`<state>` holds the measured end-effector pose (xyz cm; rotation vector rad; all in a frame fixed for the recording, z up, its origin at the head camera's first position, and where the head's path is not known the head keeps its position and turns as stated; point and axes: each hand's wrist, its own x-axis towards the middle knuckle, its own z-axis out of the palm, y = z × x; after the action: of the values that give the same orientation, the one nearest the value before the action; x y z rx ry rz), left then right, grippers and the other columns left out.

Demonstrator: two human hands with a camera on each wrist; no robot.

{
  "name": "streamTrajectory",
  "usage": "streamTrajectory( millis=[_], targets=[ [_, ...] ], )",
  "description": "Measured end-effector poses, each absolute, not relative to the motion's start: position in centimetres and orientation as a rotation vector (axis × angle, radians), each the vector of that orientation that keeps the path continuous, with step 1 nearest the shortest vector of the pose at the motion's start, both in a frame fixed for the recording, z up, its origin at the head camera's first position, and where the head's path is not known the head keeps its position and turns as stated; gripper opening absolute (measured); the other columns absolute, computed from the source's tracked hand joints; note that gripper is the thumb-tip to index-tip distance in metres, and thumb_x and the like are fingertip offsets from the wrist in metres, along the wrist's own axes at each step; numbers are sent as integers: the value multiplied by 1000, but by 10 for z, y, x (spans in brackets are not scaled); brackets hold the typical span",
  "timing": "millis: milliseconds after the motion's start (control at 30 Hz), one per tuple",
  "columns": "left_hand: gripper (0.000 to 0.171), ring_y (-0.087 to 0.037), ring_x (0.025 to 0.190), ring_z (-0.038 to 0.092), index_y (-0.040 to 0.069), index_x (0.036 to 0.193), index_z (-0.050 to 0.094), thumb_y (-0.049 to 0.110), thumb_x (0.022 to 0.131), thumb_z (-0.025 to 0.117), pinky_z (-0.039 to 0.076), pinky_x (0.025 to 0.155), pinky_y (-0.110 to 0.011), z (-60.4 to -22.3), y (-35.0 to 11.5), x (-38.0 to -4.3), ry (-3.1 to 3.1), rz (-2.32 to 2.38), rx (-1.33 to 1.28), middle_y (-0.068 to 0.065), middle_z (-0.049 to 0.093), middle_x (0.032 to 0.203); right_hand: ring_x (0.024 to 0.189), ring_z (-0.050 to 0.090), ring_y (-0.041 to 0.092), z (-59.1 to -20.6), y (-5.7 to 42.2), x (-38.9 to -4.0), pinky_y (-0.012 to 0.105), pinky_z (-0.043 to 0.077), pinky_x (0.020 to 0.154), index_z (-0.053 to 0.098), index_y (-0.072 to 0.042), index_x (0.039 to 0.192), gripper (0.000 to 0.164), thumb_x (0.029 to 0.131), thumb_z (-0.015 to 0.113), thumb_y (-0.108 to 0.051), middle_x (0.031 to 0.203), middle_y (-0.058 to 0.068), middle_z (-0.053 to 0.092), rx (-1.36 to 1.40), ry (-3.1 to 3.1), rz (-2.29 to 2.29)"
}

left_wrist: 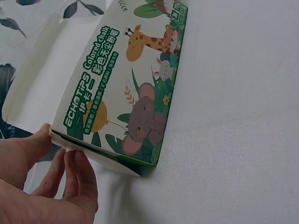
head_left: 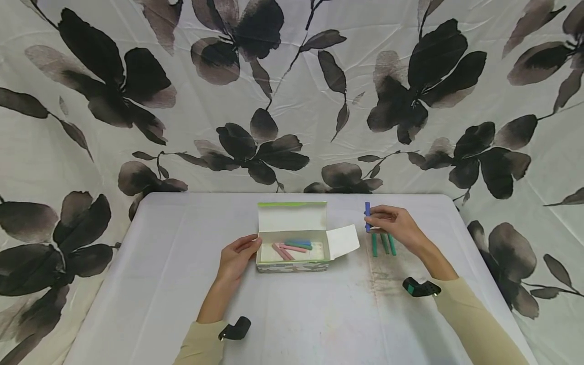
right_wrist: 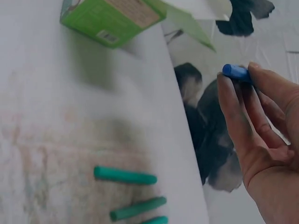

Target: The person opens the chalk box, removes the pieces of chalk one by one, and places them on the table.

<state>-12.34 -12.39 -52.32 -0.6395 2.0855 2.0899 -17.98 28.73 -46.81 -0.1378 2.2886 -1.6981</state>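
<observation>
— Where is the blue stick of chalk (head_left: 367,209) kept?
— Just right of the box (head_left: 292,266), above the table; one stick is pinched between thumb and fingertips of the right hand (head_left: 394,225).
— And the left hand (head_left: 239,256)?
— The box's left end is gripped by it, thumb at the edge, fingers curled beneath.
— What is counted inside the box?
— One green stick (head_left: 301,246) is seen, with blue chalk (head_left: 298,243) and at least two pink sticks (head_left: 279,252); an exact total cannot be told, as they overlap.
— And outside?
— Three green sticks (head_left: 374,245) are laid side by side, right of the box.
— Farther out?
— One white-covered table (head_left: 182,279) is set beneath the box; one floral cloth (head_left: 260,101) is hung behind it.
</observation>
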Motion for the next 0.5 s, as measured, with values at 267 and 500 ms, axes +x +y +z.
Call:
streamTrajectory(
  millis=[267,500],
  targets=[
    [40,-22,101,67,1,130,66,18,96,76,53,76,-16,-525,-124,-125,2097,2065,-648,-6,70,107,98,74,16,-488,316,-168,39,57,94,54,10,136,54,99,72,-25,117,19,72,-30,2335,-1687],
    [42,-24,105,66,1,131,65,21,96,76,53,78,-15,-525,-125,-124,2108,2046,-634,-9,69,113,96,71,8,-508,339,-158,34,57,92,55,11,137,57,98,74,-28,110,4,74,91,2368,-1674]
  ],
)
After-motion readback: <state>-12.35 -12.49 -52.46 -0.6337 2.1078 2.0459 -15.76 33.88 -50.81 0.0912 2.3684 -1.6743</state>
